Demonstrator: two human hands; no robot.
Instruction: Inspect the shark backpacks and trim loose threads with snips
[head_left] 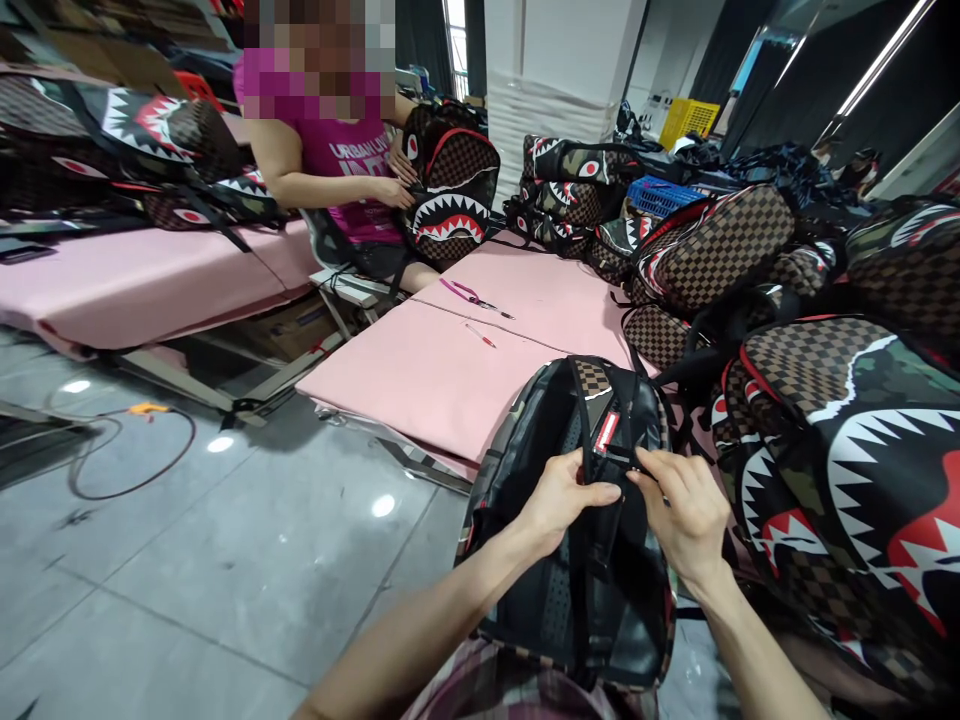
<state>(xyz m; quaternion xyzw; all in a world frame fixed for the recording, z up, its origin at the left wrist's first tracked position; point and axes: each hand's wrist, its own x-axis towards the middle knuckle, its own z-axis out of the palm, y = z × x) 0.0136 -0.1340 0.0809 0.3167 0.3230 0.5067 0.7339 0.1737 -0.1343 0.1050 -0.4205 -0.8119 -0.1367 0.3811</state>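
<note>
A black backpack [525,560] with its back panel up leans between my lap and the table edge. Its shoulder strap [604,410] carries a checkered patch and a red-and-white label. My left hand [570,500] closes on the strap just below the label, thumb laid across it. To the right, my right hand [686,505] is closed in a pinch beside the strap's edge; what lies between its fingertips is too small to tell.
On the pink table [405,370] lie purple-handled pliers [472,297] and a red-tipped pen [481,336]. Shark-mouth backpacks [832,400] crowd the right side. Across the table a person [349,190] holds another backpack [454,185]. An orange-ended hose [150,409] lies on the floor.
</note>
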